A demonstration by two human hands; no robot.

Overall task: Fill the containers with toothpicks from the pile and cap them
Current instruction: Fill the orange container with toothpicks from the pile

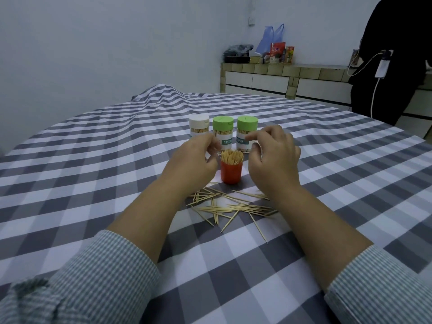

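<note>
Between your two hands stands the small red plastic cup [231,173], packed with upright wooden toothpicks [232,157] whose tips rise above its rim. Your left hand [194,161] sits just beside it with fingers curled inward; whether they pinch anything cannot be told from here. Your right hand [274,155] hovers on the other side, fingers loosely bent and holding nothing visible. Just beyond your fingertips stand three capped containers: one white-lidded jar [199,127] and two green-lidded jars [223,132], all already filled. The loose pile of toothpicks [230,206] lies scattered on the grey-and-white checked cloth [93,160] near your wrists.

The red cup looks full, so likely you are settling the bundle before capping. Tap the tips level with flat fingers, steady the cup's wall with your other hand, and keep your wrists lifted off the pile. No lid for the red cup is visible.
</note>
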